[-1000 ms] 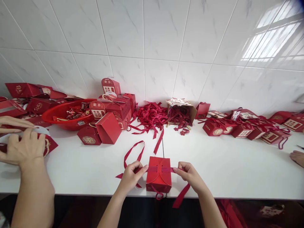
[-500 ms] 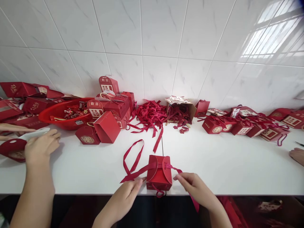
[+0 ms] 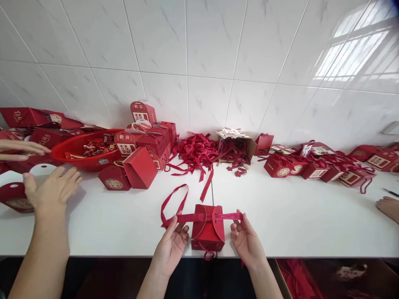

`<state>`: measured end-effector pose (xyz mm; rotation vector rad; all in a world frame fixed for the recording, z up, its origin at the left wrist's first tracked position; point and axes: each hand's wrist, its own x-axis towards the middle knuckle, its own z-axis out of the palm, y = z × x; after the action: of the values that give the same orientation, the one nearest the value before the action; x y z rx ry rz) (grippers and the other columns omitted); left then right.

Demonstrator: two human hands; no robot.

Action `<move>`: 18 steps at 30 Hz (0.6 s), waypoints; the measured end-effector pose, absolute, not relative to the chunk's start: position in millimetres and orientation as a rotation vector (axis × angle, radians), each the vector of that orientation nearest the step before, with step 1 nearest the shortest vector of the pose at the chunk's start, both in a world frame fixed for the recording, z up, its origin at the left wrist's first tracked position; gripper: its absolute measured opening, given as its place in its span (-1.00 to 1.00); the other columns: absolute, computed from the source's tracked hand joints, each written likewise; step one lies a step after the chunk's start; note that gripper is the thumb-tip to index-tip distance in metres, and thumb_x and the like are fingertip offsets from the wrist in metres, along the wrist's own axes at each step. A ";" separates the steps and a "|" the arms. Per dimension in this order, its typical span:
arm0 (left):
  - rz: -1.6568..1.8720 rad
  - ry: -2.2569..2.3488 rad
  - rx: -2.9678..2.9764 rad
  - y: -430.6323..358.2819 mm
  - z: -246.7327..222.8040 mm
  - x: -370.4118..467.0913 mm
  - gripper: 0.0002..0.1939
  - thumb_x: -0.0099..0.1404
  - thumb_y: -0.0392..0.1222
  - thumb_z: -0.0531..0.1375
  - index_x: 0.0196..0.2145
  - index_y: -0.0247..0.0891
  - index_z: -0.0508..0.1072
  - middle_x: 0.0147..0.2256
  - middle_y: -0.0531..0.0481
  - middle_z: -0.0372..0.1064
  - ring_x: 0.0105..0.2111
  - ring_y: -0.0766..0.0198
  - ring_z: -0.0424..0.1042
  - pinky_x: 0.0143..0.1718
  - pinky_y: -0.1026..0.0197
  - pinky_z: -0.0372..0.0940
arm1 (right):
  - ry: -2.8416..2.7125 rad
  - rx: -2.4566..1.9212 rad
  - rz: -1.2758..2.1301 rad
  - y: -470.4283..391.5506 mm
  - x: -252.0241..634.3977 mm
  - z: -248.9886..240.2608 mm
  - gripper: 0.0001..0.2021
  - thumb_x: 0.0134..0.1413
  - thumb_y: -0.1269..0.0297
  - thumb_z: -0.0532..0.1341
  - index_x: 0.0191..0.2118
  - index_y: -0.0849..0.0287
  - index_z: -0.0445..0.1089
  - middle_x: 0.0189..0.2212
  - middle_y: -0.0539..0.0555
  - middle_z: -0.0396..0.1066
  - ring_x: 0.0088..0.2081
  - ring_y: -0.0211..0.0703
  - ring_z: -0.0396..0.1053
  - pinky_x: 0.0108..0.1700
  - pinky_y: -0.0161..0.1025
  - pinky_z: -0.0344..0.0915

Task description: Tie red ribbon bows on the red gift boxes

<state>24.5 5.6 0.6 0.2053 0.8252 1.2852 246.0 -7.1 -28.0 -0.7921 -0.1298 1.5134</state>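
A small red gift box (image 3: 208, 236) with curved top flaps stands at the table's front edge, a cord loop hanging at its front. A dark pink ribbon (image 3: 190, 217) runs through slots in the flaps and sticks out on both sides. My left hand (image 3: 173, 243), palm up, pinches the ribbon's left part between thumb and finger. On the other side, my right hand (image 3: 246, 238) pinches the right end, the ribbon drawn level. The ribbon's long left tail curls back over the white table.
Behind are a ribbon pile (image 3: 199, 151), a small carton (image 3: 254, 147) and stacked red boxes (image 3: 152, 141). Tied boxes (image 3: 277, 166) line the right. At left, a co-worker's hands (image 3: 52, 187) are near a red basin (image 3: 84, 164); another person's hand (image 3: 388, 207) rests at far right.
Both my hands have turned palm up and risen to grip the ribbon. Its right part, drooping before, is now pulled straight. The co-worker's hands at left have opened and shifted.
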 end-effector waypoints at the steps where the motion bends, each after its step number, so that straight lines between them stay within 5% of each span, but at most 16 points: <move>1: 1.292 0.819 0.123 5.6 0.5 25.2 -0.90 0.30 -0.26 0.14 -0.33 -0.29 0.45 -0.47 0.01 0.36 -0.50 0.39 0.39 -0.49 0.34 0.36 | -0.095 -0.767 1.503 -7.6 245.9 -29.4 -0.72 -0.10 0.17 0.38 -0.20 0.04 0.48 -0.47 -0.11 0.39 -0.47 -0.43 0.35 -0.50 -0.51 0.30; 5: 1.326 0.803 -0.008 4.7 3.8 22.2 -0.73 0.35 -0.34 0.04 -0.48 -0.36 0.41 -0.53 -0.02 0.34 -0.56 0.41 0.37 -0.57 0.39 0.34 | -0.083 -0.784 1.352 -13.2 245.5 -29.4 -0.70 -0.18 0.28 0.42 -0.23 0.14 0.50 -0.53 -0.11 0.38 -0.47 -0.41 0.36 -0.46 -0.51 0.34; 11: 1.540 0.867 0.196 9.5 14.2 10.8 -0.89 0.22 -0.38 0.20 -0.29 -0.33 0.52 -0.55 0.05 0.35 -0.54 0.42 0.37 -0.58 0.42 0.32 | -0.349 -1.003 1.033 -13.3 250.7 -11.2 -0.75 -0.13 0.14 0.39 -0.34 0.20 0.52 -0.28 0.06 0.50 -0.41 -0.31 0.38 -0.38 -0.36 0.38; 18: 1.748 0.969 0.492 25.4 40.8 1.5 -0.67 -0.07 -0.13 0.43 -0.34 -0.35 0.58 -0.47 0.02 0.44 -0.48 0.41 0.36 -0.48 0.40 0.33 | -0.768 -1.268 0.692 -4.7 259.6 17.5 -0.64 0.02 0.03 0.26 -0.19 0.22 0.51 -0.27 0.15 0.52 -0.31 -0.13 0.44 -0.22 -0.18 0.40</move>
<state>1.5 25.4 40.8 0.4923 0.9687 1.7480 259.6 -4.7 17.5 -1.2684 -0.7684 0.6921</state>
